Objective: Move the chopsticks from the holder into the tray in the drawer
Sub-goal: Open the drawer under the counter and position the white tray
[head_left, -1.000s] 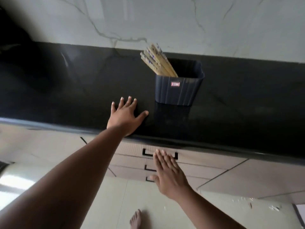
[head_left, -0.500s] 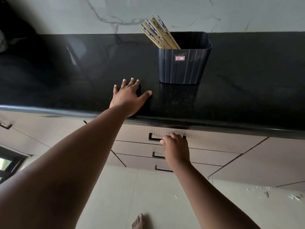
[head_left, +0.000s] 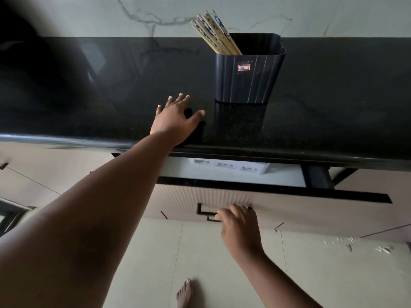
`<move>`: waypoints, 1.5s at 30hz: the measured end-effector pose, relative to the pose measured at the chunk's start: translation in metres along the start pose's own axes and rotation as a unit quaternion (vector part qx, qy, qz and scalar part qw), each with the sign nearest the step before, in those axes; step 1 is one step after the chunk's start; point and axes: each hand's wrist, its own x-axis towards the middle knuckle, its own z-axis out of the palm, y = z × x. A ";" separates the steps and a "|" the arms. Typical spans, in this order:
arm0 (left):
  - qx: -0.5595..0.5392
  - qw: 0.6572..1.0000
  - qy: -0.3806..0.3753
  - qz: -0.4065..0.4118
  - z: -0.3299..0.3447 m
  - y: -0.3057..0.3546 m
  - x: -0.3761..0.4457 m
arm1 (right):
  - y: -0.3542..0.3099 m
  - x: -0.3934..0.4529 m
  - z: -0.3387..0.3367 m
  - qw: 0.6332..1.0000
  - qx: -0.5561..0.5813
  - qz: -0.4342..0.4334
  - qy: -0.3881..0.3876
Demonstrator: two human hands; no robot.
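Several wooden chopsticks [head_left: 213, 33] with blue patterned tops lean to the left in a dark ribbed holder [head_left: 248, 78] standing on the black countertop [head_left: 333, 96]. My left hand [head_left: 175, 120] rests flat on the counter, fingers spread, left of the holder. Below, my right hand [head_left: 239, 223] grips the black handle [head_left: 205, 211] of the top drawer [head_left: 300, 210], which is partly pulled out. Inside the drawer a white tray [head_left: 229, 167] shows, mostly hidden under the counter edge.
A marbled white wall rises behind the counter. More closed drawer fronts and cabinet doors lie below and to either side. A bare foot [head_left: 184, 293] stands on the pale tiled floor, with small white scraps [head_left: 355, 242] at the right.
My right hand reached the drawer handle, gripped it and pulled the top drawer partly out, exposing the white tray. The left hand stayed flat on the counter.
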 end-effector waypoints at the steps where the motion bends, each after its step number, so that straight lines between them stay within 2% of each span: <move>1: 0.002 1.000 0.001 0.002 0.000 0.000 0.001 | -0.001 -0.014 0.000 1.000 -0.002 -0.009 0.000; 6: 0.060 0.997 0.029 0.044 -0.002 0.000 -0.008 | -0.009 -0.071 -0.006 0.999 -0.001 -0.033 -0.022; 9: 0.135 0.987 -0.035 0.083 -0.001 0.002 -0.018 | -0.018 -0.090 -0.022 0.996 -0.005 -0.057 -0.062; 11: 0.167 0.981 -0.080 0.065 0.000 0.003 -0.027 | -0.026 -0.099 -0.033 0.993 -0.008 -0.068 -0.099; 13: 0.169 0.980 -0.099 0.044 -0.002 0.005 -0.040 | -0.033 -0.102 -0.047 0.987 -0.008 -0.062 -0.149; 15: 0.144 0.983 -0.100 0.048 -0.005 0.007 -0.060 | -0.039 -0.101 -0.068 0.978 0.027 -0.018 -0.204; 17: 0.105 0.988 -0.070 0.091 -0.008 0.006 -0.087 | -0.043 -0.098 -0.085 0.974 0.084 0.028 -0.206; 19: 0.070 0.986 -0.025 0.147 -0.013 0.004 -0.122 | -0.043 -0.087 -0.112 0.974 0.129 0.039 -0.183; 21: 0.034 0.985 -0.001 0.171 -0.013 -0.002 -0.155 | -0.039 -0.065 -0.144 0.978 0.160 0.078 -0.108; 23: -0.012 0.992 0.002 0.124 -0.004 -0.008 -0.178 | -0.024 -0.036 -0.157 0.966 0.212 0.143 -0.046; 25: -0.096 0.995 -0.034 0.007 0.010 -0.011 -0.190 | -0.004 -0.006 -0.152 0.944 0.237 0.226 -0.048; 26: -0.156 0.983 -0.064 -0.074 0.017 -0.011 -0.191 | 0.008 0.007 -0.144 0.930 0.241 0.268 -0.066; 28: -0.295 0.918 -0.120 -0.237 0.025 -0.009 -0.186 | 0.030 0.021 -0.118 0.897 0.213 0.364 -0.132; 30: -0.393 0.843 -0.159 -0.330 0.033 -0.009 -0.177 | 0.047 0.026 -0.094 0.848 0.230 0.448 -0.163; 32: -0.423 0.816 -0.188 -0.347 0.041 -0.009 -0.176 | 0.052 0.025 -0.078 0.806 0.288 0.495 -0.151; 33: -0.429 0.811 -0.191 -0.349 0.045 -0.008 -0.177 | 0.053 0.023 -0.071 0.799 0.297 0.503 -0.140; 37: -0.420 0.815 -0.172 -0.359 0.054 -0.007 -0.183 | 0.046 0.015 -0.057 0.822 0.233 0.509 -0.101; 40: -0.384 0.830 -0.171 -0.366 0.051 -0.014 -0.181 | 0.044 0.012 -0.058 0.811 0.255 0.518 -0.093; 45: -0.295 0.850 -0.220 -0.377 0.045 -0.025 -0.187 | 0.041 0.001 -0.062 0.812 0.257 0.510 -0.121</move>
